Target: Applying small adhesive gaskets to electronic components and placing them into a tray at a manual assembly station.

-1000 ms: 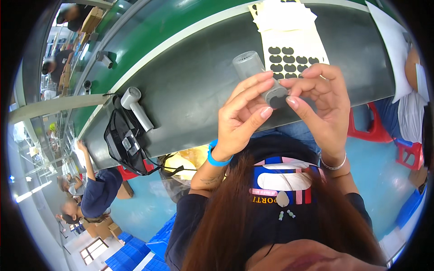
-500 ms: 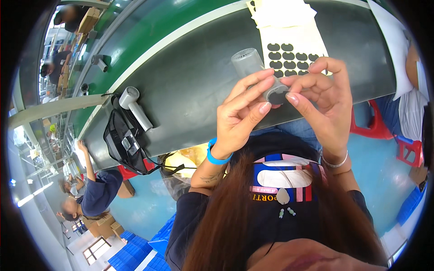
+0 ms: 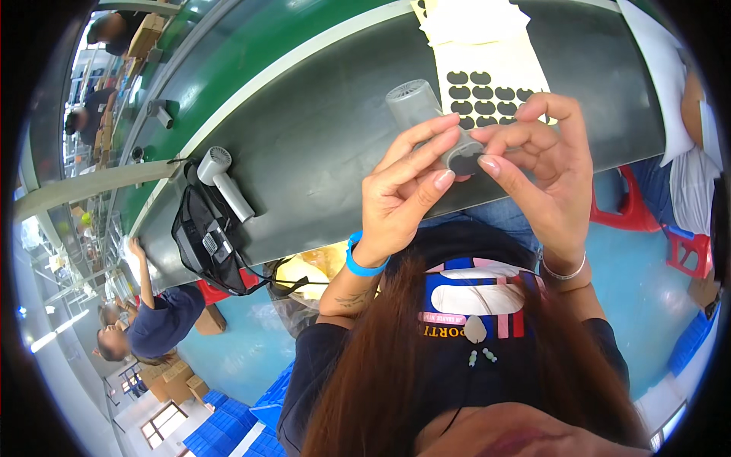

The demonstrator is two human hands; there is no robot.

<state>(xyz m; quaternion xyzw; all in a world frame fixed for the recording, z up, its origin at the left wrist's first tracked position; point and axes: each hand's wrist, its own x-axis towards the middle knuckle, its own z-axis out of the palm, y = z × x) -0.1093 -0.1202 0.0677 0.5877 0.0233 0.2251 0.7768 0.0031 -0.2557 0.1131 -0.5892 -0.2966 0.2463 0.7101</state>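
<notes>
A grey hair dryer (image 3: 411,100) points its round vented end away from me. My left hand (image 3: 397,194) is closed around its handle, whose end faces me. An oval black sticker (image 3: 463,162) lies on that handle end, partly under my fingertips. My right hand (image 3: 550,171) pinches at the sticker's right edge with thumb and forefinger, the other fingers curled. Just beyond my hands is a pale sheet of black stickers (image 3: 495,68), with rows of dark ovals and a bare upper part; my right fingers cover its near corner.
On the dark work surface (image 3: 320,137), a second grey hair dryer (image 3: 228,185) lies at the left beside a black bag (image 3: 199,236). A red stool (image 3: 630,206) stands at the right. A person in a dark top (image 3: 164,324) is at the far left.
My hands and the hair dryer hold almost the same place. The right fingertips have shifted slightly along the black sticker, and the whole view has moved a little.
</notes>
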